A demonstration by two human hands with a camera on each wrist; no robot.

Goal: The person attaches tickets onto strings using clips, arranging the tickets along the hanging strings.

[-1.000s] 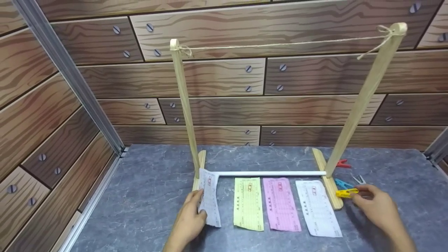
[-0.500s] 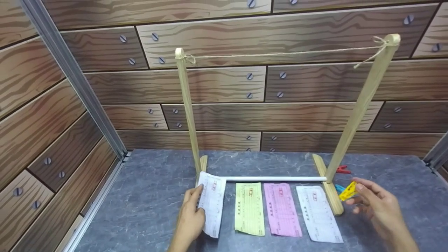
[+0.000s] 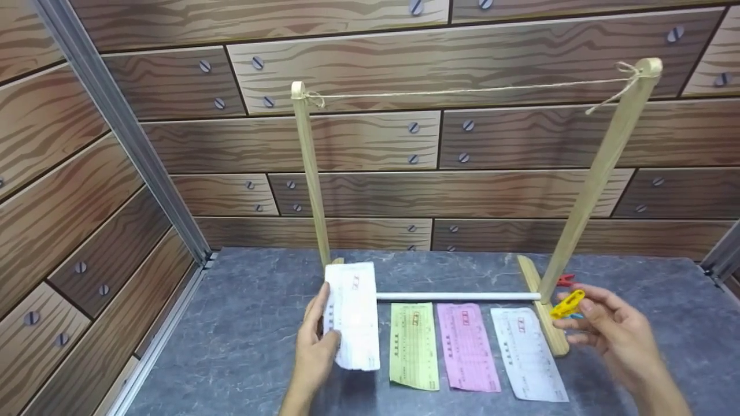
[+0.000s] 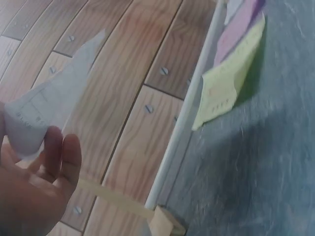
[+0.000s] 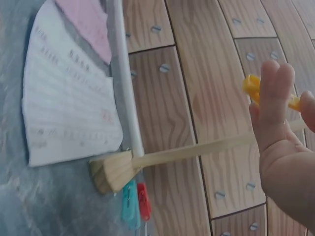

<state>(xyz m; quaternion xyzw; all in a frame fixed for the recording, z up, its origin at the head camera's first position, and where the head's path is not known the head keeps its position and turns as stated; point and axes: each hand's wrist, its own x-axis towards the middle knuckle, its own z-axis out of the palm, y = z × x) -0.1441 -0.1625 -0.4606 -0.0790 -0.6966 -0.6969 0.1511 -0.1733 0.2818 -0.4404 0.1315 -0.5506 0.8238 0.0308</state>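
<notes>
My left hand (image 3: 315, 349) pinches the left edge of a white printed slip (image 3: 354, 318), held up in front of the frame's left post. In the left wrist view the slip (image 4: 49, 98) curls between thumb and fingers. My right hand (image 3: 621, 335) holds a yellow clothespin (image 3: 569, 304) between thumb and fingers, beside the right post. The right wrist view shows the clothespin (image 5: 252, 87) partly hidden behind the fingers. On the table lie a yellow-green slip (image 3: 414, 346), a pink slip (image 3: 468, 346) and another white slip (image 3: 529, 355), side by side.
A wooden frame has a left post (image 3: 309, 173), a right post (image 3: 601, 179) and a twine line (image 3: 462, 91) tied between their tops. A white rod (image 3: 457, 296) joins the feet. Red (image 5: 143, 201) and blue (image 5: 130, 204) clothespins lie by the right foot.
The left hand has lifted the white slip and turned its printed face toward the head camera. The right hand has raised the yellow clothespin off the table and tilted it.
</notes>
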